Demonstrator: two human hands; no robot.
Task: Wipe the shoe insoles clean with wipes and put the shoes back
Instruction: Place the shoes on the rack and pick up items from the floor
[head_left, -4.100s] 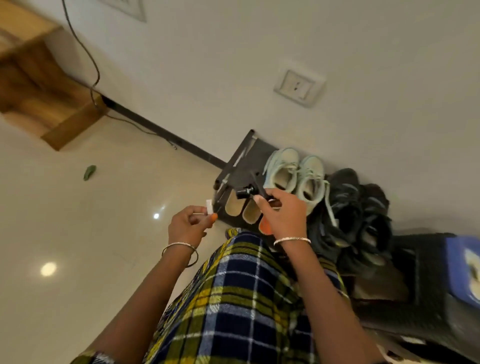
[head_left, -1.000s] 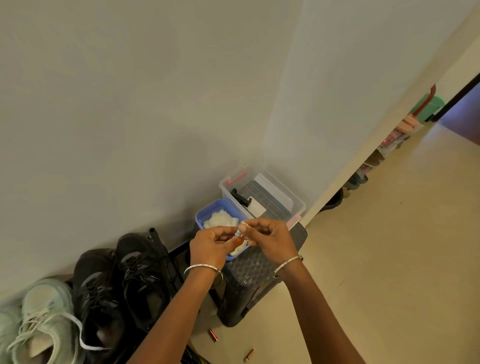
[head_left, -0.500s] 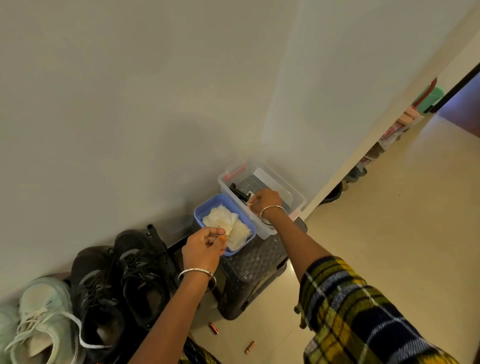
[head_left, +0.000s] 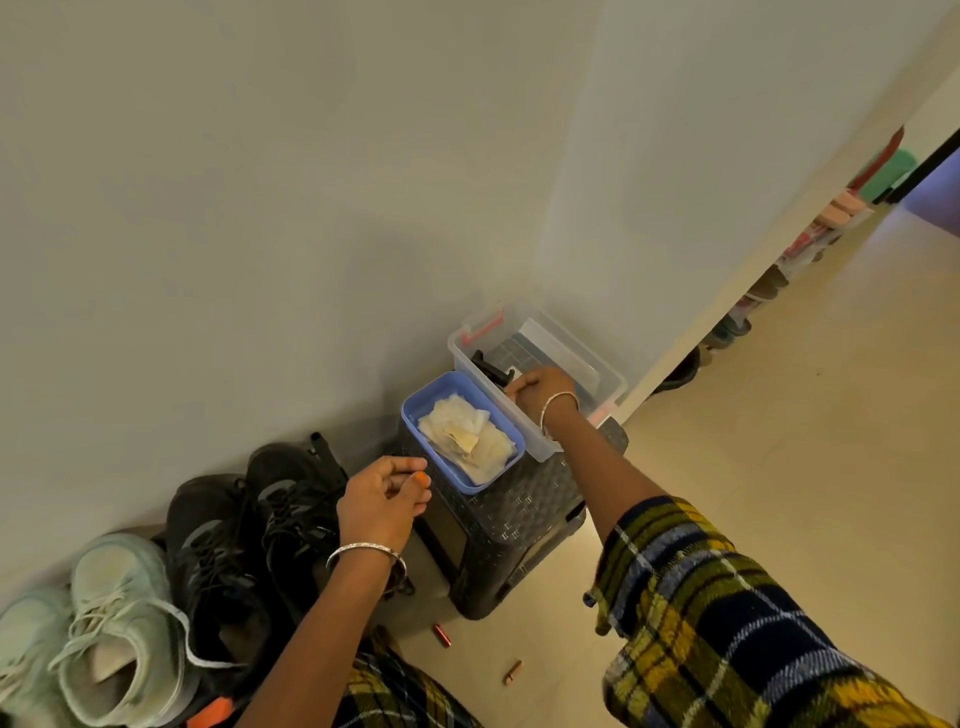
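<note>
The right hand (head_left: 540, 391) is curled over the clear box (head_left: 605, 371) rim; whether its grip holds anything cannot be told. The left hand (head_left: 382, 501) is loosely pinched, seemingly empty, beside the blue tub (head_left: 415, 410) of wipes (head_left: 467, 441). Both containers overhang the dark stool (head_left: 511, 525) and could be knocked off by a careless pull. Shoes (head_left: 249, 535) are lined along the wall on the pale tiled floor (head_left: 779, 467).

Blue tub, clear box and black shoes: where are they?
blue tub (head_left: 415, 402): head view, on its far-left rim.
clear box (head_left: 613, 382): head view, on its right wall.
black shoes (head_left: 291, 493): head view, on the right shoe's laces.
</note>
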